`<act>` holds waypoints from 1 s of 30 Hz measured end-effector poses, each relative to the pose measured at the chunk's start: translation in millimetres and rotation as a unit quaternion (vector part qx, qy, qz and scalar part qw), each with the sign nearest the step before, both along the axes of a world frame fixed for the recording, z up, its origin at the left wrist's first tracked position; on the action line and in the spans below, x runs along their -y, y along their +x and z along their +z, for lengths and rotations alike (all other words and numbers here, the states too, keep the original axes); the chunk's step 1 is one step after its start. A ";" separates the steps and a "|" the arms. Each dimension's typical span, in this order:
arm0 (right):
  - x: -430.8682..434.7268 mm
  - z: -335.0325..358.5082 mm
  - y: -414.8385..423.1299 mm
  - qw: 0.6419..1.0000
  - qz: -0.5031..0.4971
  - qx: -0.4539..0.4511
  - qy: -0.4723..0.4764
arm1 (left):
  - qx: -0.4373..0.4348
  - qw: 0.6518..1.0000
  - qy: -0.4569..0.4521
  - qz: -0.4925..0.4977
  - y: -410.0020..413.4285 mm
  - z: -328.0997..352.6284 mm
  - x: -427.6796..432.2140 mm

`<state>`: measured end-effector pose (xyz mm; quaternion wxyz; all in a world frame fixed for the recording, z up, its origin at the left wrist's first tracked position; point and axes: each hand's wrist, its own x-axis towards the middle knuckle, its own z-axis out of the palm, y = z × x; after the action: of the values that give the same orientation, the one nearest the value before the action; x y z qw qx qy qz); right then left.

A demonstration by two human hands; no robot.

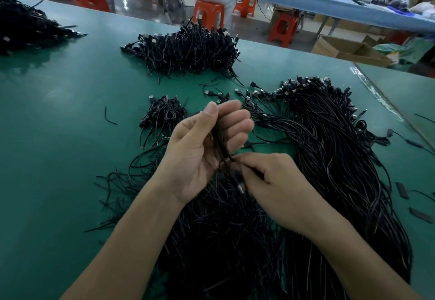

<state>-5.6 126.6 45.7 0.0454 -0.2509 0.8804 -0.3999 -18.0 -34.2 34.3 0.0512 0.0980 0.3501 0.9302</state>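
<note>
My left hand (202, 149) is raised palm-up above the green table (58, 116), its fingers curled round a folded black cable (220, 144). My right hand (270, 177) sits just below and to the right, pinching the lower end of that same cable between thumb and fingers. A metal plug (240, 188) shows under the right hand. Beneath both hands spreads a large loose mass of black USB cables (329, 158), running from the near edge toward the far right.
A small heap of coiled cables (164, 113) lies left of my hands, a bigger heap (188, 50) farther back, and another pile (23, 26) at the far left. Orange stools (208, 15), cardboard boxes (348, 50) and a seated person stand beyond the table.
</note>
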 end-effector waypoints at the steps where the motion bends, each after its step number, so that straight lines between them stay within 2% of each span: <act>1: -0.5 1.2 2.2 1.000 0.014 -0.007 0.017 | -0.011 0.998 -0.034 0.043 -0.8 -2.1 -1.2; 4: -5.1 6.1 6.9 0.997 0.036 -0.014 0.062 | -0.055 0.966 -0.176 0.182 -2.5 -10.0 -4.0; 6: -5.4 10.1 8.8 0.994 0.051 -0.035 0.086 | -0.087 0.933 -0.274 0.217 -2.1 -12.2 -4.2; 11: -5.6 18.6 4.1 0.990 0.065 -0.114 0.057 | -0.132 0.854 -0.494 0.099 4.0 -8.4 -3.8; 12: -7.8 20.1 2.3 0.990 0.056 -0.126 0.037 | -0.128 0.852 -0.502 0.074 5.4 -5.3 -4.2; 15: -14.3 24.7 -1.4 0.990 0.017 -0.134 -0.051 | -0.067 0.910 -0.406 -0.048 9.8 2.6 -3.1; 16: -15.5 26.0 -2.0 0.988 0.012 -0.125 -0.089 | -0.053 0.919 -0.383 -0.078 11.1 4.6 -2.5; 20: -16.5 24.4 -6.9 0.981 0.003 -0.078 -0.176 | -0.041 0.923 -0.369 -0.097 11.7 3.7 -0.2; 23: -16.6 20.4 -10.4 0.985 -0.012 -0.029 -0.172 | -0.037 0.936 -0.326 -0.123 11.0 3.8 3.2; 26: -17.2 19.5 -9.4 0.982 0.038 0.044 -0.181 | -0.031 0.937 -0.315 -0.149 10.6 3.6 6.7; 30: -20.0 22.9 -6.7 0.990 0.055 0.028 -0.130 | -0.036 0.931 -0.308 -0.193 10.5 2.9 10.0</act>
<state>-12.3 146.6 68.6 0.0589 -0.2911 0.8043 -0.5147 -7.5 -44.2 37.2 0.2449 0.1761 0.5950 0.7449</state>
